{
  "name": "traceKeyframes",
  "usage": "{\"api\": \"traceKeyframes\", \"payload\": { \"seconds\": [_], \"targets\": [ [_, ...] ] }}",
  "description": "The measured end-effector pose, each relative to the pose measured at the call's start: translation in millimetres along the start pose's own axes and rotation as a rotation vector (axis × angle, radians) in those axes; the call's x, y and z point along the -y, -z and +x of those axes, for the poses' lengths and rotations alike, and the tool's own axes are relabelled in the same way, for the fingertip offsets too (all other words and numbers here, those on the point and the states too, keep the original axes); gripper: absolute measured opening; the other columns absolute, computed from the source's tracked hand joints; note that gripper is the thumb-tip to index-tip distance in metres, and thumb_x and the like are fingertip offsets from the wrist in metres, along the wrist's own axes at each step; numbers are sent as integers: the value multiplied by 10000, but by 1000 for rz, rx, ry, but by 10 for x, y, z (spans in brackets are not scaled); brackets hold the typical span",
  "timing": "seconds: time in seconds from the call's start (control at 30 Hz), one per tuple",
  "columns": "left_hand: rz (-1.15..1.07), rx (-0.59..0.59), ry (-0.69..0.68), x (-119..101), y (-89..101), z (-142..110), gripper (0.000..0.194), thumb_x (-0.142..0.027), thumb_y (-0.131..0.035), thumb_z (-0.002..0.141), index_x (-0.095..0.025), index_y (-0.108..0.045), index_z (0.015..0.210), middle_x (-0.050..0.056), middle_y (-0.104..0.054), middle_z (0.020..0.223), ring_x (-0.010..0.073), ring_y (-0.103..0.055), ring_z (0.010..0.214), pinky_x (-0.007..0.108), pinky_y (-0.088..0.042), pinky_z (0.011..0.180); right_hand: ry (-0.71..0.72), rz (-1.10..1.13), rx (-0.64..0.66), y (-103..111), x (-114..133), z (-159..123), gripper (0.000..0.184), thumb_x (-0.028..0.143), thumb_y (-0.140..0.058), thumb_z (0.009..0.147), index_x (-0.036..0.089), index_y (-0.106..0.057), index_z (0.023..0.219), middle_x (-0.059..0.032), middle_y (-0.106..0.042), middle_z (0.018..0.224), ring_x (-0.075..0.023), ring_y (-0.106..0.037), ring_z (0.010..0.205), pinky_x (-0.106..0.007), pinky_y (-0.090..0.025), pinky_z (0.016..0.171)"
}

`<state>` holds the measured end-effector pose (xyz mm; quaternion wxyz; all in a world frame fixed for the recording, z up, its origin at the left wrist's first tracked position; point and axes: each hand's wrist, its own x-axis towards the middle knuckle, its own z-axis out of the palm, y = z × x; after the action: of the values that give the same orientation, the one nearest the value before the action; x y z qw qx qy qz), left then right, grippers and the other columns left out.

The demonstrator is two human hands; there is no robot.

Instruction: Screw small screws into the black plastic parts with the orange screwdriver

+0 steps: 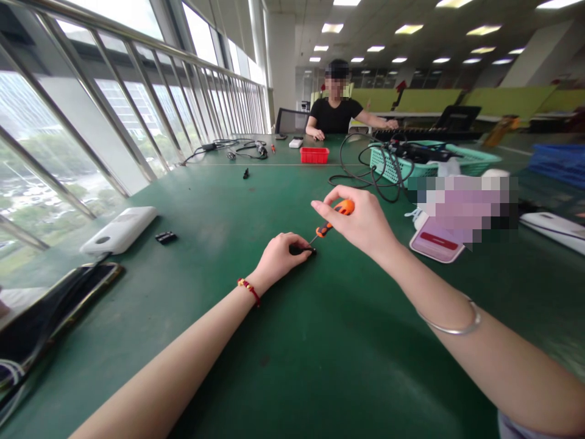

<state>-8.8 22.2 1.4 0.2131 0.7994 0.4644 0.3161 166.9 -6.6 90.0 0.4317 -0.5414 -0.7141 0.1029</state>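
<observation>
My right hand [361, 218] is closed around the orange and black handle of a screwdriver [325, 229], thumb and forefinger toward the left. Its thin shaft slants down to the left, and its tip meets a small black part [299, 249] or lies right beside it. Pinched between thumb and fingers, that part is held at the green table by my left hand [281, 256]. My fingers cover much of the part, so its exact kind cannot be made out.
A green table [283, 366] bears a white power bank [121, 228], a small black piece [165, 237], a phone [59, 305], a red tray [314, 150], cables [237, 148], a teal basket [475, 160] and a pink-cased phone [436, 241]. Across the table sits a person [336, 113]. Railings [150, 91] line the left.
</observation>
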Motion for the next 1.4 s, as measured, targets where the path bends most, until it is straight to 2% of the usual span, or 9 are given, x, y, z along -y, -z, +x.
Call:
{"api": "traceKeyframes", "payload": {
  "seconds": [0.23,0.4,0.6,0.7,0.8,0.9,1.03,1.17,1.4],
  "targets": [
    [18,2,-6,-39,8,-16,124,-294,-636,751,-197,-679,815,25,-698,843,192,-628,831,323,-501,786,39,57,48,-26,0,-5,300,375,-623,689,222,-541,934,37,-551,683,-115,-469,556,-230,-323,530],
    [-24,17,-16,-39,40,-24,185,-281,-628,737,-189,-660,895,37,-690,886,194,-628,859,344,-503,833,43,-114,-2,-17,42,-36,218,442,-570,754,225,-554,753,22,-553,611,-131,-476,562,-241,-305,532],
    [-230,-322,11,-243,715,-8,304,-211,-554,725,-162,-603,1021,54,-667,1036,206,-621,984,375,-488,920,67,-97,28,-12,40,-34,198,404,-572,746,220,-553,676,21,-564,592,-125,-467,546,-244,-316,533],
    [-337,-362,-132,-483,1141,-86,304,-244,-600,721,-192,-606,1021,16,-656,1059,212,-587,1081,372,-457,983,64,-83,28,-15,31,-28,204,406,-570,748,218,-554,671,19,-573,595,-125,-470,544,-246,-327,540],
    [-396,-402,-296,-653,1324,-185,290,-217,-623,728,-201,-606,1017,-11,-645,1073,187,-572,1093,379,-433,1010,68,-72,42,-20,27,-29,216,414,-569,755,217,-556,668,17,-583,597,-126,-476,545,-250,-335,550],
    [-252,-312,-189,-591,1147,-222,226,-200,-585,750,-191,-612,975,2,-664,1041,186,-599,1042,374,-463,980,57,-81,43,-27,33,-38,228,426,-580,752,218,-563,660,13,-576,574,-132,-466,540,-257,-332,549],
    [-129,-146,32,-223,597,-184,342,-121,-574,708,-151,-583,1048,63,-657,1069,179,-617,981,336,-493,915,38,-76,52,-35,51,-48,200,406,-601,735,220,-573,667,15,-576,581,-130,-456,532,-259,-327,536],
    [-32,7,41,-4,154,-134,405,-281,-699,707,-170,-580,1078,73,-650,1082,209,-608,988,362,-490,897,23,-58,48,-25,54,-44,129,340,-617,696,221,-576,721,21,-564,596,-129,-469,532,-252,-334,526],
    [37,-7,29,-47,-6,-78,133,-311,-642,782,-203,-673,854,25,-680,910,200,-610,904,340,-477,849,50,21,47,-62,26,-55,247,300,-622,676,225,-539,896,20,-566,661,-134,-501,540,-244,-340,515]
  ]
}}
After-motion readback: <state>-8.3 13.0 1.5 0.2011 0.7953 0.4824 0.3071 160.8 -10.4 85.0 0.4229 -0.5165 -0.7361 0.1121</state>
